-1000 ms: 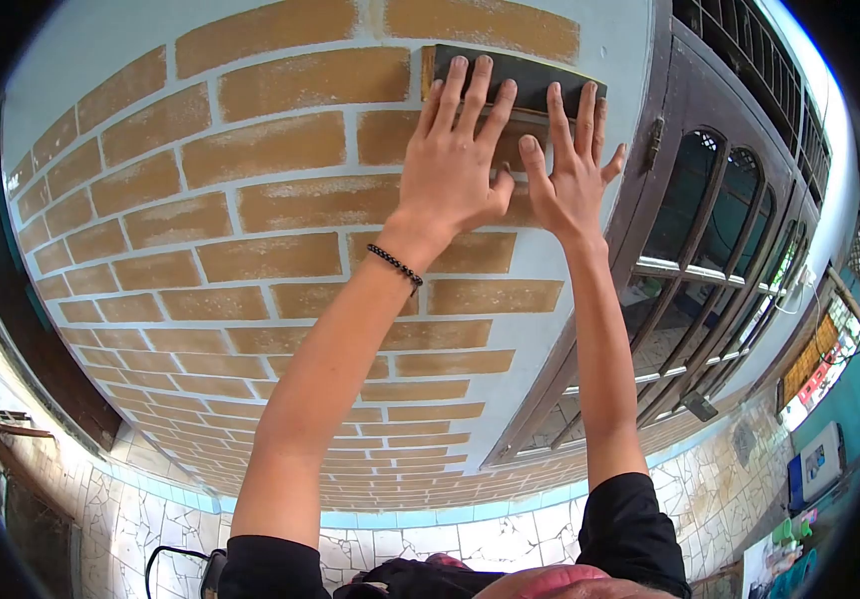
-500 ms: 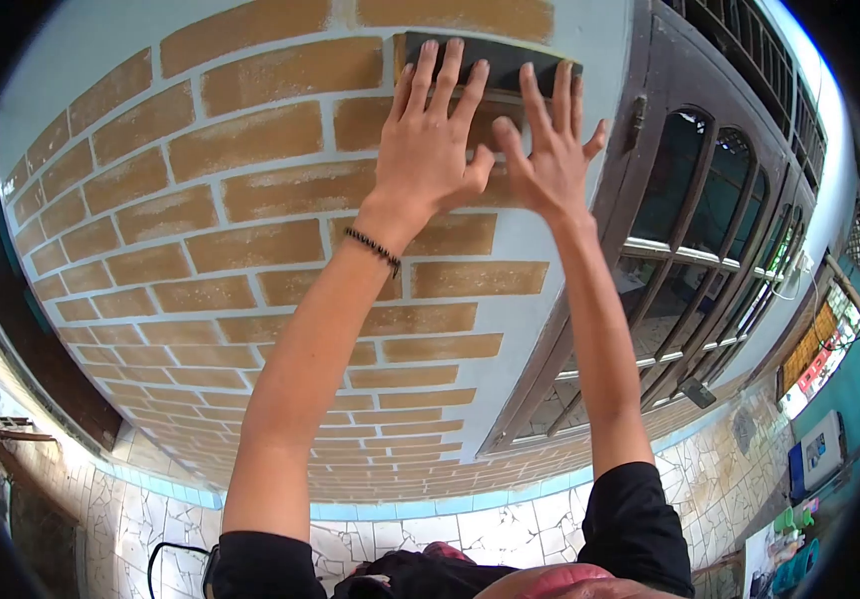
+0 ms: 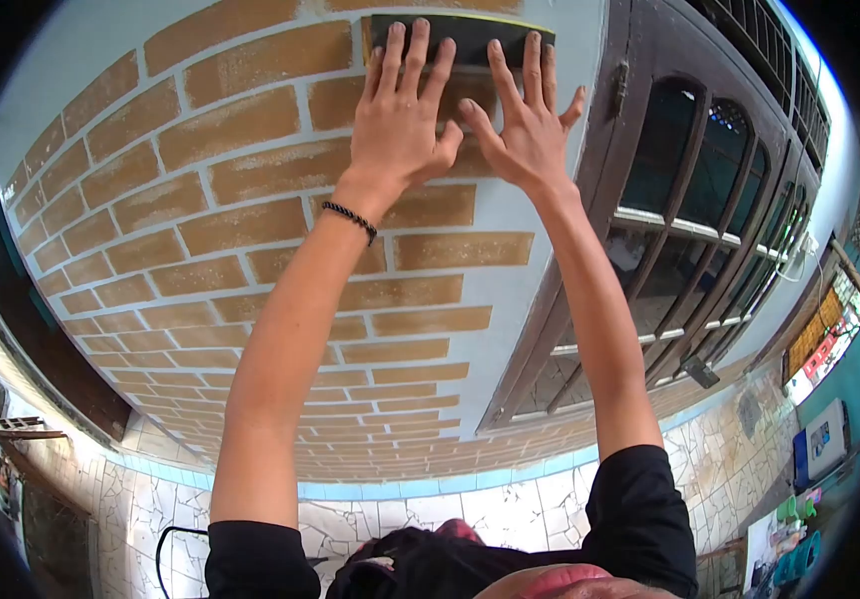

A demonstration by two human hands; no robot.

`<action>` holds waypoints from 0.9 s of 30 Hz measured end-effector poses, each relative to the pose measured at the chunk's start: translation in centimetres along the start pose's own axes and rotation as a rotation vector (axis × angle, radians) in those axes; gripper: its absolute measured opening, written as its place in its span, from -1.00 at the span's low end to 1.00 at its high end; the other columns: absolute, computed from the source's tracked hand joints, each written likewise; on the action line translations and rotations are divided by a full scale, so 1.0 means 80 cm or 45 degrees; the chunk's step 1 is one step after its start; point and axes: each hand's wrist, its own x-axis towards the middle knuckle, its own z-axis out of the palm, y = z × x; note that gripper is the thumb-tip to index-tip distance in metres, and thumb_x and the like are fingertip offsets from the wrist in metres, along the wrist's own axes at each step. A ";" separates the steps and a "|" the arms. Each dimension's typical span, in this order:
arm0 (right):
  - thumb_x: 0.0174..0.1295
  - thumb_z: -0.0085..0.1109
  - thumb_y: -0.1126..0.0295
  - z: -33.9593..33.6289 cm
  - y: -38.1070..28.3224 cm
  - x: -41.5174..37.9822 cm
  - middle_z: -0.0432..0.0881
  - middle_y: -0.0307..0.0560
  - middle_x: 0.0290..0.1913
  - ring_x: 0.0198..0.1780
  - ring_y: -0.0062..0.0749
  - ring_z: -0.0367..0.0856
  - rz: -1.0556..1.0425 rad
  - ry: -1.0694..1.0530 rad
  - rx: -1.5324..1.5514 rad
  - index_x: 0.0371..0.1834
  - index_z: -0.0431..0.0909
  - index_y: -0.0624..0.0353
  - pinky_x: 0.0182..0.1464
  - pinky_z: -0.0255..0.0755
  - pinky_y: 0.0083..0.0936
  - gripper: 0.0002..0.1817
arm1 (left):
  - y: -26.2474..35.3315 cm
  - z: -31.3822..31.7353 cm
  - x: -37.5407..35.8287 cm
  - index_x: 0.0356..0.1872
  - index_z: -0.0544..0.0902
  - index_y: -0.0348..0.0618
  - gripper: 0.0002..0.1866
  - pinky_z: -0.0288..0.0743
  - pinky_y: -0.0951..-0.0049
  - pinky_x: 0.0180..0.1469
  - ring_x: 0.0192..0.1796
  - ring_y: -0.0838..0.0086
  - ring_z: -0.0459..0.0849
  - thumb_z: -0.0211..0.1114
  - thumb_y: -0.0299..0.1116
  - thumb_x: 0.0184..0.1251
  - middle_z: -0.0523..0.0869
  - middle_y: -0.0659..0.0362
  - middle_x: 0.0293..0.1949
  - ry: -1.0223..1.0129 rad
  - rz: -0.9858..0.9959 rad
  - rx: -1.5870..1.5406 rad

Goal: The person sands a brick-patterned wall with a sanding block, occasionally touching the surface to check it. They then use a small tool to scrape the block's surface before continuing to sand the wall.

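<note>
A dark rectangular piece with a yellowish edge [image 3: 468,40] lies flat against the wall at the top of the view. My left hand [image 3: 400,120], with a black beaded bracelet at the wrist, presses its spread fingertips on the left part of it. On its right part rest the fingertips of my right hand [image 3: 530,130], also spread, the thumb pointing towards my left hand. Around and below them the wall [image 3: 500,344] carries tan painted bricks [image 3: 250,130] with pale lines between. What lies beneath the dark piece is hidden.
To the right is a brown-framed window [image 3: 674,190] with glass panes and a latch. A dark doorway [image 3: 40,339] stands at the left. Cracked-pattern tiles [image 3: 490,519] cover the floor below. At the lower right are a white and blue box [image 3: 824,444] and green items.
The wall and window have shifted slightly left and up in the view. Both hands and the dark piece appear a little further left and higher, with the fingers still spread on it.
</note>
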 end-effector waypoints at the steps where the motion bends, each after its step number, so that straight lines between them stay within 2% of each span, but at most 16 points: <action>1: 0.39 0.04 -0.34 -0.002 0.002 -0.001 -0.10 0.00 0.77 0.76 -0.07 -0.16 -0.010 -0.016 -0.015 0.69 0.16 -0.44 0.50 -0.51 0.58 -0.17 | 0.002 0.000 -0.001 0.59 0.34 0.03 -0.14 -0.05 -0.01 0.70 0.69 0.03 0.03 0.27 -0.07 0.18 0.12 0.01 0.67 0.004 -0.002 -0.015; 2: 0.41 0.03 -0.34 -0.006 0.002 0.002 -0.12 -0.01 0.77 0.76 -0.10 -0.17 -0.019 -0.028 -0.028 0.70 0.14 -0.42 0.50 -0.50 0.56 -0.17 | 0.003 -0.010 0.005 0.61 0.28 0.03 -0.10 0.02 -0.05 0.67 0.68 0.01 0.06 0.33 -0.07 0.18 0.14 0.00 0.66 -0.012 0.030 0.058; 3: 0.42 0.02 -0.34 -0.012 0.001 0.003 -0.14 -0.03 0.78 0.77 -0.12 -0.18 -0.034 -0.036 -0.041 0.71 0.11 -0.41 0.51 -0.50 0.53 -0.17 | 0.010 -0.017 0.009 0.61 0.32 0.24 -0.19 0.37 -0.02 0.52 0.50 0.00 0.41 0.31 -0.24 0.27 0.38 -0.01 0.53 0.163 0.113 0.109; 5: 0.39 0.05 -0.35 -0.029 0.003 0.001 -0.10 -0.04 0.77 0.76 -0.13 -0.14 -0.045 -0.079 0.036 0.68 0.18 -0.42 0.53 -0.49 0.51 -0.18 | 0.019 -0.039 0.029 0.43 0.46 -0.27 -0.25 0.21 0.01 0.60 0.57 -0.04 0.29 0.33 -0.24 0.15 0.39 -0.12 0.50 -0.066 -0.022 0.135; 7: 0.38 0.08 -0.35 -0.046 0.012 -0.002 -0.06 -0.05 0.76 0.75 -0.15 -0.11 -0.017 -0.144 0.125 0.66 0.24 -0.41 0.54 -0.47 0.49 -0.19 | 0.023 -0.045 0.047 0.36 0.50 -0.30 -0.32 0.24 0.04 0.58 0.54 0.01 0.33 0.39 -0.22 0.22 0.45 -0.11 0.45 -0.082 0.066 0.178; 8: 0.31 0.23 -0.25 -0.071 0.006 -0.010 0.04 0.02 0.73 0.73 0.00 -0.04 -0.024 -0.133 0.235 0.57 0.39 -0.29 0.49 -0.34 0.58 -0.23 | 0.022 -0.047 0.058 0.32 0.52 -0.32 -0.35 0.25 0.05 0.57 0.53 0.04 0.35 0.43 -0.21 0.26 0.47 -0.10 0.43 -0.090 0.113 0.208; 11: 0.21 0.39 -0.08 -0.158 -0.028 -0.076 0.15 0.07 0.68 0.69 0.10 0.05 -0.036 -0.256 0.318 0.45 0.51 -0.18 0.50 -0.15 0.44 -0.28 | 0.020 -0.039 0.083 0.28 0.53 -0.35 -0.36 0.33 0.09 0.52 0.46 0.13 0.47 0.51 -0.25 0.24 0.58 -0.07 0.35 -0.128 0.152 0.272; 12: 0.16 0.43 -0.02 -0.185 -0.038 -0.104 0.17 0.08 0.66 0.67 0.14 0.07 -0.022 -0.319 0.415 0.40 0.55 -0.14 0.50 -0.10 0.38 -0.31 | 0.016 -0.036 0.092 0.29 0.55 -0.29 -0.37 0.41 0.13 0.45 0.38 0.14 0.56 0.54 -0.24 0.25 0.66 -0.02 0.26 -0.179 0.129 0.335; 15: 0.12 0.48 0.05 -0.252 -0.059 -0.204 0.31 0.19 0.57 0.59 0.20 0.23 0.084 -0.545 0.906 0.27 0.63 -0.01 0.53 0.11 0.12 -0.37 | 0.041 -0.065 0.118 0.28 0.58 -0.19 -0.39 0.46 0.12 0.40 0.33 0.15 0.60 0.56 -0.27 0.22 0.69 0.01 0.22 -0.435 0.079 0.307; 18: 0.10 0.54 0.21 -0.296 -0.067 -0.293 0.45 0.18 0.49 0.51 0.18 0.37 0.466 -0.725 1.344 0.17 0.70 0.11 0.49 0.26 0.01 -0.46 | 0.058 -0.067 0.116 0.38 0.56 -0.08 -0.36 0.50 0.07 0.34 0.26 0.16 0.62 0.52 -0.36 0.26 0.67 0.04 0.20 -0.326 0.278 0.423; 20: 0.13 0.53 0.25 -0.314 -0.063 -0.348 0.54 0.15 0.42 0.45 0.11 0.46 0.720 -0.839 1.387 0.12 0.72 0.15 0.45 0.33 -0.05 -0.52 | 0.063 -0.062 0.113 0.43 0.53 -0.01 -0.34 0.51 0.07 0.34 0.24 0.16 0.62 0.49 -0.42 0.27 0.66 0.04 0.22 -0.257 0.383 0.540; 22: 0.14 0.53 0.25 -0.325 -0.060 -0.399 0.59 0.14 0.37 0.41 0.09 0.51 0.812 -0.920 1.355 0.09 0.73 0.17 0.43 0.36 -0.08 -0.54 | 0.064 -0.054 0.117 0.48 0.51 0.08 -0.30 0.53 0.08 0.32 0.24 0.16 0.62 0.44 -0.50 0.28 0.64 0.03 0.25 -0.224 0.438 0.667; 25: 0.14 0.52 0.30 -0.341 -0.043 -0.420 0.65 0.12 0.31 0.35 0.05 0.58 0.853 -0.972 1.370 0.07 0.74 0.21 0.39 0.41 -0.12 -0.58 | 0.075 -0.047 0.123 0.50 0.50 0.22 -0.27 0.57 0.15 0.29 0.19 0.14 0.65 0.34 -0.58 0.29 0.64 -0.03 0.25 -0.366 0.343 0.520; 27: 0.14 0.52 0.33 -0.346 -0.026 -0.416 0.69 0.11 0.27 0.32 0.02 0.62 0.855 -0.963 1.403 0.06 0.74 0.22 0.36 0.44 -0.13 -0.59 | 0.086 -0.046 0.127 0.51 0.49 0.27 -0.27 0.62 0.18 0.22 0.14 0.11 0.67 0.27 -0.59 0.32 0.64 -0.08 0.22 -0.377 0.405 0.649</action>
